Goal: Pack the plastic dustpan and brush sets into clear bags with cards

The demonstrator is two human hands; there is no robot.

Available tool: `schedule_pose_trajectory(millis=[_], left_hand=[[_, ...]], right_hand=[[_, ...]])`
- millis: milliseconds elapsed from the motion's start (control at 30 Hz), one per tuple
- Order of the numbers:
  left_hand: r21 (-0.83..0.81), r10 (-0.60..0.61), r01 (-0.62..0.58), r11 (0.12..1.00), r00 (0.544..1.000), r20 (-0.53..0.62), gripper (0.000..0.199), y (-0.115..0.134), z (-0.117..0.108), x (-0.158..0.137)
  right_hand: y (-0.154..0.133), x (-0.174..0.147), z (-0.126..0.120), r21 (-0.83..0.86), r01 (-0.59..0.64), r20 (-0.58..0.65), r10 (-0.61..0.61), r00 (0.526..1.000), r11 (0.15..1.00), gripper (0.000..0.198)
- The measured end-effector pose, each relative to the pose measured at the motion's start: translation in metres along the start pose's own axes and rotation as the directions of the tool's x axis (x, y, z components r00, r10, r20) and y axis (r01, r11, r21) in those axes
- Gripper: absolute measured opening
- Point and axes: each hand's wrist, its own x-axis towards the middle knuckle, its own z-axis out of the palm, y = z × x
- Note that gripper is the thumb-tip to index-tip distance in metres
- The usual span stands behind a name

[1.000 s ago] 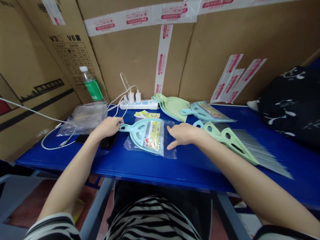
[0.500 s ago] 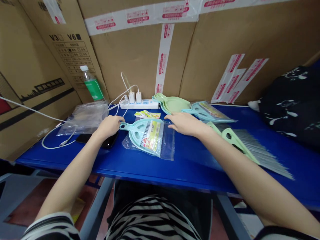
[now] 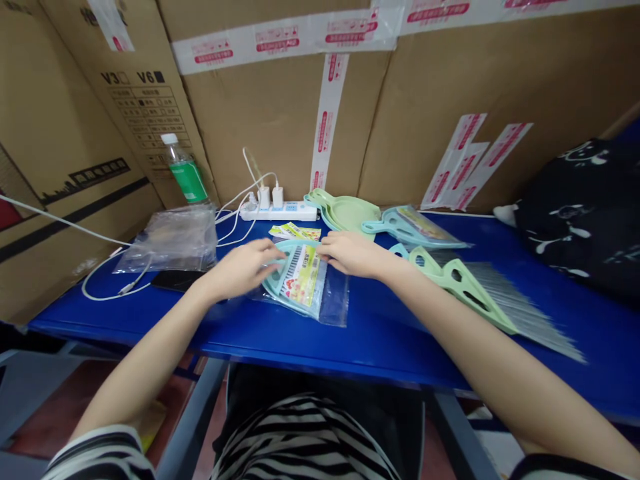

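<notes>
"What's past that striped shirt [image 3: 305, 440]?"

"The table's front edge [image 3: 300, 361], then a strip of blue tabletop [image 3: 380, 337], then the bagged dustpan [image 3: 301, 283], light blue, lying flat with its label [image 3: 306, 267] up. It sits back from the edge, so there's room on the near side."

"And the fingers?"

"The left hand [image 3: 245, 268] covers the pan's left end, thumb and fingers parted, tips over the rim; I can't tell whether they touch. The right hand [image 3: 347, 253] is at the far right corner, fingers bunched narrow by the label's upper edge. Whether they pinch the clear bag [image 3: 334, 301], I can't say."

"So the pan lies between them?"

"Yes, mostly on our side of the right fingertips, with the bag's loose end spread out to the right."

"What hems them in?"

"A dark phone [image 3: 173, 280] on the left, partly behind the left forearm. On the right, the green brush [image 3: 493, 313], just beyond the right forearm. Yellow-green cards [image 3: 295, 231] lie just past the pan."

"Farther back?"

"Crumpled plastic [image 3: 175, 237] on the left, a white power strip [image 3: 285, 213], then a green dustpan [image 3: 353, 215] and a second, blue one in plastic [image 3: 417, 227]. Behind them stands the cardboard wall [image 3: 265, 110]."
</notes>
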Motion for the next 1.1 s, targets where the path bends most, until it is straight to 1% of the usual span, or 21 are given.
schedule_pose_trajectory(millis=[67, 133, 167, 200, 300, 367, 433, 600, 700, 800, 867, 933, 1033, 1100], left_hand=[[-0.092, 0.208, -0.202, 0.975, 0.977, 0.057, 0.033, 0.014, 0.001, -0.004], [-0.105, 0.331, -0.322, 0.941, 0.940, 0.085, 0.044, 0.024, 0.004, -0.010], [-0.090, 0.363, -0.355, 0.931, 0.927, 0.092, 0.047, 0.028, 0.006, -0.012], [-0.062, 0.379, -0.374, 0.925, 0.921, 0.095, 0.045, 0.030, 0.009, -0.015], [0.054, 0.385, -0.390, 0.919, 0.919, 0.078, 0.030, 0.031, 0.019, -0.022], [0.108, 0.396, -0.400, 0.910, 0.916, 0.064, 0.029, 0.029, 0.022, -0.028], [0.112, 0.410, -0.413, 0.904, 0.911, 0.051, 0.032, 0.028, 0.021, -0.033], [0.016, 0.416, -0.416, 0.909, 0.909, 0.000, 0.037, 0.023, 0.014, -0.042], [-0.053, 0.399, -0.400, 0.915, 0.917, -0.017, 0.040, 0.017, 0.013, -0.044], [-0.082, 0.368, -0.368, 0.926, 0.930, -0.018, 0.044, 0.009, 0.014, -0.045], [-0.083, 0.337, -0.338, 0.938, 0.941, -0.019, 0.046, 0.007, 0.015, -0.046], [-0.071, 0.280, -0.282, 0.957, 0.959, -0.034, 0.047, 0.007, 0.015, -0.047], [-0.018, 0.180, -0.181, 0.983, 0.982, -0.058, 0.038, 0.012, 0.016, -0.048], [0.023, 0.159, -0.157, 0.987, 0.985, -0.067, 0.031, 0.016, 0.018, -0.048]], right_hand=[[-0.004, 0.000, -0.004, -0.029, -0.002, 0.027, 0.002, 1.000, 1.000, 0.022], [-0.008, 0.000, -0.009, -0.052, -0.025, 0.084, 0.030, 0.996, 0.998, 0.023], [-0.010, 0.000, -0.011, -0.060, -0.042, 0.119, 0.049, 0.992, 0.997, 0.024], [-0.012, 0.000, -0.013, -0.068, -0.058, 0.150, 0.068, 0.986, 0.996, 0.024], [-0.018, -0.004, -0.019, -0.096, -0.066, 0.206, 0.085, 0.975, 0.993, 0.026], [-0.023, -0.010, -0.020, -0.118, -0.035, 0.208, 0.059, 0.976, 0.992, 0.027], [-0.029, -0.018, -0.020, -0.133, -0.004, 0.195, 0.030, 0.980, 0.991, 0.027], [-0.045, -0.040, -0.012, -0.135, 0.014, 0.104, 0.000, 0.995, 0.991, 0.025], [-0.051, -0.049, -0.004, -0.142, -0.022, 0.059, 0.031, 0.998, 0.990, 0.029], [-0.055, -0.056, 0.004, -0.131, -0.070, 0.013, 0.073, 0.997, 0.989, 0.033], [-0.056, -0.060, 0.010, -0.104, -0.086, -0.022, 0.084, 0.996, 0.991, 0.034], [-0.058, -0.063, 0.015, -0.080, -0.099, -0.062, 0.094, 0.994, 0.992, 0.035], [-0.064, -0.067, 0.020, -0.067, -0.118, -0.128, 0.108, 0.986, 0.991, 0.036], [-0.069, -0.069, 0.023, -0.068, -0.123, -0.167, 0.111, 0.980, 0.990, 0.037]])
